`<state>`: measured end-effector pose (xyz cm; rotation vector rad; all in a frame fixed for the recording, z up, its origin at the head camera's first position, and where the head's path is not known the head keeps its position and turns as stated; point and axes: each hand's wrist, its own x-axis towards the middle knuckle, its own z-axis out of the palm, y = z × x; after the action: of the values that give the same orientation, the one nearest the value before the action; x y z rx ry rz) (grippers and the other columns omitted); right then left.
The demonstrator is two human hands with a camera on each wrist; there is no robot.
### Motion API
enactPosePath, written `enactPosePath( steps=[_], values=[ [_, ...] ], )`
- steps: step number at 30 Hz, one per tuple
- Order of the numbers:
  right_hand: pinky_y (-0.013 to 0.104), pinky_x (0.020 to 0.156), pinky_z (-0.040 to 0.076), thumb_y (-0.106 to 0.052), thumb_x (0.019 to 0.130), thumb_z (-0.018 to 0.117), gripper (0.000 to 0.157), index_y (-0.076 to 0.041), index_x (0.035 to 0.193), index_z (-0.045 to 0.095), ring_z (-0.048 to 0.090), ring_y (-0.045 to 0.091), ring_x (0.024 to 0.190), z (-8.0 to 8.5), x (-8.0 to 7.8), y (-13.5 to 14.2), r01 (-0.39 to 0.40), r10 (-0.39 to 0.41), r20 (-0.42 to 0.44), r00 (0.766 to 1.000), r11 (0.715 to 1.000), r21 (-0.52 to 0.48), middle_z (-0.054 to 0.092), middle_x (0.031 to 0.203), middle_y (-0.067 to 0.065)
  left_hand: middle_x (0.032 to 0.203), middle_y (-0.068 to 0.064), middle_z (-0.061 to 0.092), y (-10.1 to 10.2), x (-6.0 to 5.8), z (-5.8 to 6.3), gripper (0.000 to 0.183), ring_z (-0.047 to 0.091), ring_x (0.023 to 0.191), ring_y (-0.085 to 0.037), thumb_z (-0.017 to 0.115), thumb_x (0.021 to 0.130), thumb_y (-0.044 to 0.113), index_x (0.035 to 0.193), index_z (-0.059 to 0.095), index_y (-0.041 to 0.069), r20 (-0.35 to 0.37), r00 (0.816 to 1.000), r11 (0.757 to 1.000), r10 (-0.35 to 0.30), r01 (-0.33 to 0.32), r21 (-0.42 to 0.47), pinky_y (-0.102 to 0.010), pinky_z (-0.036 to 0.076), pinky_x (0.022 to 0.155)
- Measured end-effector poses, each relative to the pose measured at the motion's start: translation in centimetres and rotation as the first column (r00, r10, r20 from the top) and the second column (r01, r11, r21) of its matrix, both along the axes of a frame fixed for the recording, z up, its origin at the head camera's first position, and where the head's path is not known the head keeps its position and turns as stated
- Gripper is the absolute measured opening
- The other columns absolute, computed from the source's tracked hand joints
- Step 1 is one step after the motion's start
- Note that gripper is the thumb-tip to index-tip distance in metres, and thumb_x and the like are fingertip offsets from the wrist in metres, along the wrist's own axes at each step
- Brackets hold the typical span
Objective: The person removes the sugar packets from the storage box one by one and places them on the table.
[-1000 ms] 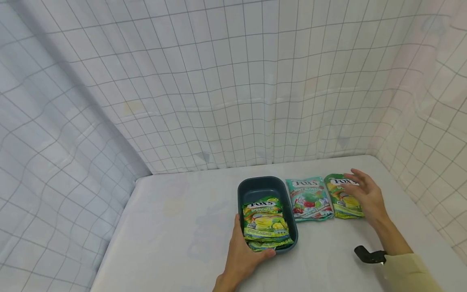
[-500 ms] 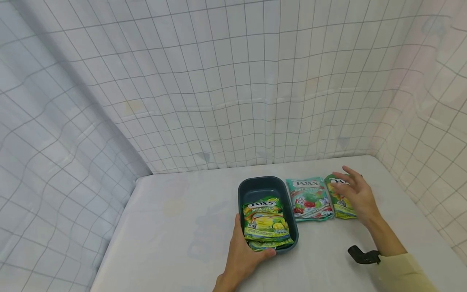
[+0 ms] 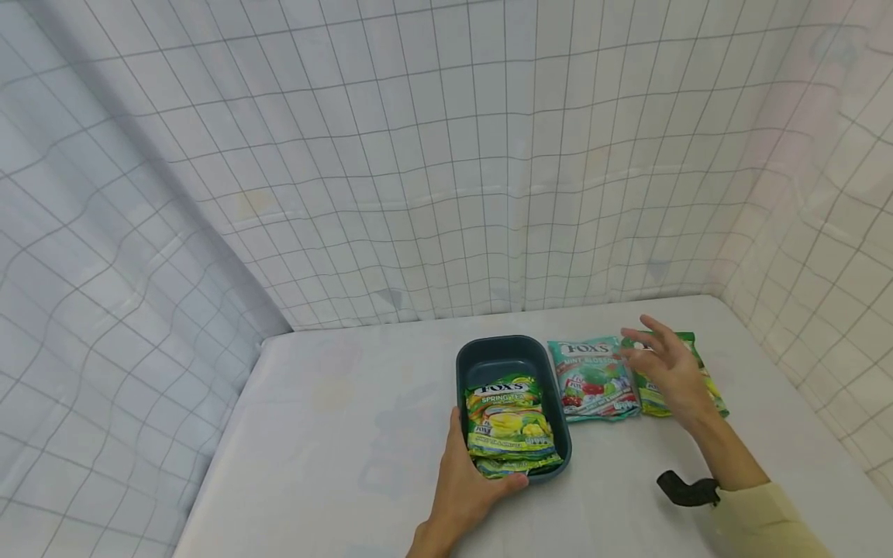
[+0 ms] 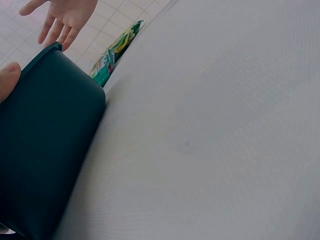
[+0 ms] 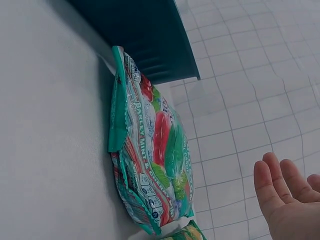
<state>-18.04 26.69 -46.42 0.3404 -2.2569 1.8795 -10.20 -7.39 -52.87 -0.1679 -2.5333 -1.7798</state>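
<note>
A dark teal rectangular tub (image 3: 491, 349) stands on the white table with green Fox's Spring Tea candy bags (image 3: 509, 422) inside its near part. My left hand (image 3: 460, 492) holds the tub's near left corner, fingers along the side and thumb at the near end. That thumb (image 4: 9, 80) shows at the rim in the left wrist view. To the tub's right lies a turquoise Fox's Mint Blossom candy bag (image 3: 593, 380). Beyond it is another green candy bag (image 3: 711, 384), partly hidden behind my right hand (image 3: 673, 380). In the right wrist view its fingers (image 5: 295, 182) are spread and hold nothing.
White grid-patterned curtains (image 3: 488, 194) close off the back and both sides. A black curved device (image 3: 687, 490) sits at the right wrist, beside a pale yellow sleeve (image 3: 760, 519). White cloth (image 3: 335, 434) covers the table.
My right hand has moved left over the green bag toward the turquoise one, uncovering the green bag's right side. The left hand, tub and bags keep their places.
</note>
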Motion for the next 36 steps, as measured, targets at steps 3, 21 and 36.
enactPosePath(
  steps=[3,21,36],
  values=[
    [0.016,0.092,0.049,-0.010,0.105,0.057,0.067,-0.008,0.162,0.021,0.066,0.007,0.110,-0.1,0.0,-0.2,-0.009,0.009,0.000,1.000,1.000,-0.013,0.049,0.148,0.023,0.143,0.008,0.048,0.0,0.0,0.0,0.136,0.049,0.128,-0.012,0.096,0.062,0.053,0.164,0.013,0.019,0.005,1.000,1.000,0.002,-0.002,-0.003,-0.047,0.043,0.107],
    [0.019,0.091,0.050,-0.011,0.106,0.055,0.065,-0.012,0.162,0.024,0.064,0.012,0.116,0.9,0.6,-3.6,-0.064,0.065,0.008,0.998,0.997,-0.030,0.048,0.149,0.024,0.144,0.008,0.048,0.0,0.0,-0.1,0.135,0.049,0.128,-0.013,0.096,0.062,0.052,0.164,0.013,0.020,-0.002,1.000,1.000,-0.001,0.001,0.001,-0.047,0.043,0.106],
    [0.025,0.093,0.052,-0.009,0.106,0.054,0.066,-0.012,0.163,0.021,0.064,0.016,0.118,1.0,0.8,-4.8,-0.128,0.127,-0.007,0.992,0.990,-0.066,0.048,0.149,0.024,0.144,0.007,0.047,0.0,0.1,-0.1,0.137,0.049,0.128,-0.013,0.096,0.062,0.054,0.164,0.011,0.019,0.006,1.000,1.000,0.006,-0.006,-0.008,-0.048,0.043,0.106]
  ],
)
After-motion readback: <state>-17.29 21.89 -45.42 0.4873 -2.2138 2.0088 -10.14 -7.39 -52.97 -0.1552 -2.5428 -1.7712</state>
